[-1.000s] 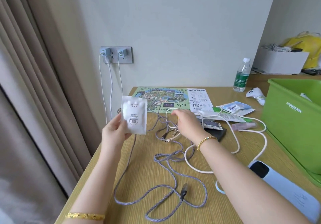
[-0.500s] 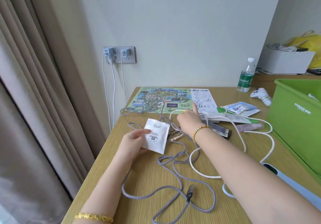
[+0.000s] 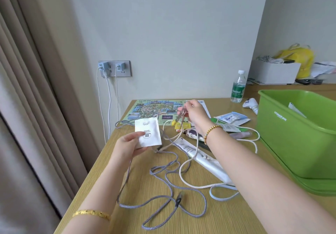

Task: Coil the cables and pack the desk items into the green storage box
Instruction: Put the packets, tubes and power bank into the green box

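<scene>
Pale walls meet at a corner behind a wooden desk (image 3: pixel 138 188), with beige curtains (image 3: pixel 36 106) on the left and a wall socket (image 3: pixel 115 68) holding two chargers whose white leads drop beside the desk edge. On the desk a grey cable (image 3: pixel 163 200) sprawls in loose loops, uncoiled, crossing a white cable (image 3: pixel 185 163) that runs off toward the right. The left hand (image 3: pixel 127 145) pinches a white sachet (image 3: pixel 148 131) between thumb and fingers, held just above the desk. The right hand (image 3: pixel 195 113) is raised over a map (image 3: pixel 151 109), its fingers closed on a bunch of keys (image 3: pixel 181 114) with yellow tags hanging below. A white tube (image 3: pixel 201 158) lies under the right forearm. The green box (image 3: pixel 298 135) sits at the desk's right edge, open, with a white item showing inside. Near it lie packets (image 3: pixel 231 118), a white controller (image 3: pixel 251 104) and a water bottle (image 3: pixel 238 86).
</scene>
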